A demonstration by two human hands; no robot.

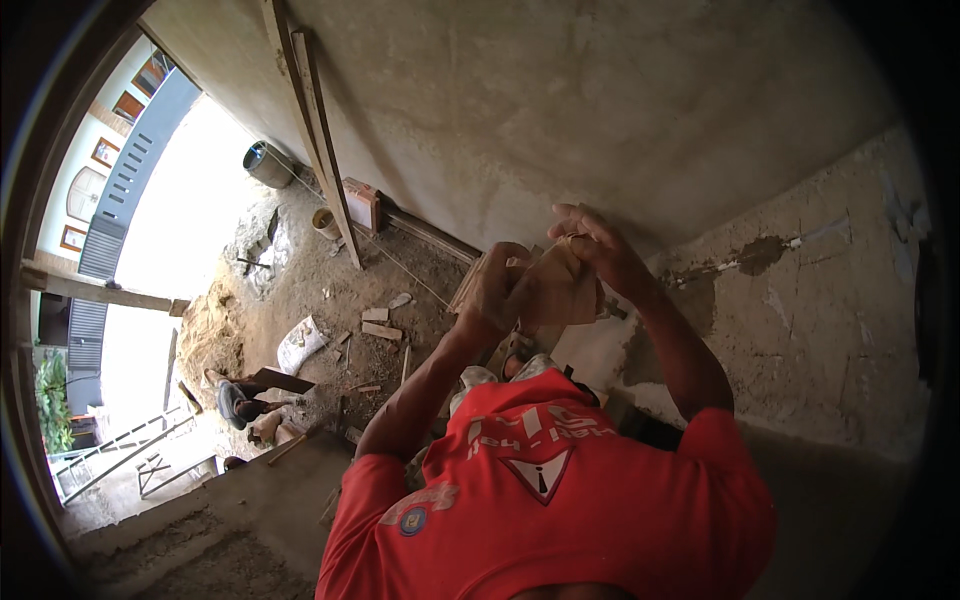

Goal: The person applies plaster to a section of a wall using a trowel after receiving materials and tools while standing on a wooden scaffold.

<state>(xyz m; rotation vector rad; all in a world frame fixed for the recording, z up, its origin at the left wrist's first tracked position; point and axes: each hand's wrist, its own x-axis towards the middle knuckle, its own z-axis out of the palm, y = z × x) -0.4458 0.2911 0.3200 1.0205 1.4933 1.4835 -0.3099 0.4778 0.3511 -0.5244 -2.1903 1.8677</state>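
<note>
In front of my chest I hold a tan, flat-sided piece (556,292) that looks like cardboard or folded brown paper; its exact kind is hard to make out. My left hand (492,296) is curled at its left side, fingers bent toward it. On the upper right edge, my right hand (603,252) grips it, with some fingers reaching past the edge. Below the piece, part of my footwear (517,357) shows on the ground.
Two long boards (315,130) lean on the plastered wall (480,110). A taut string (405,270) crosses the dirt floor. Wood scraps (380,328), a white sack (301,344), a bucket (325,223) and a drum (267,164) lie leftward. Another person (248,402) is at lower left.
</note>
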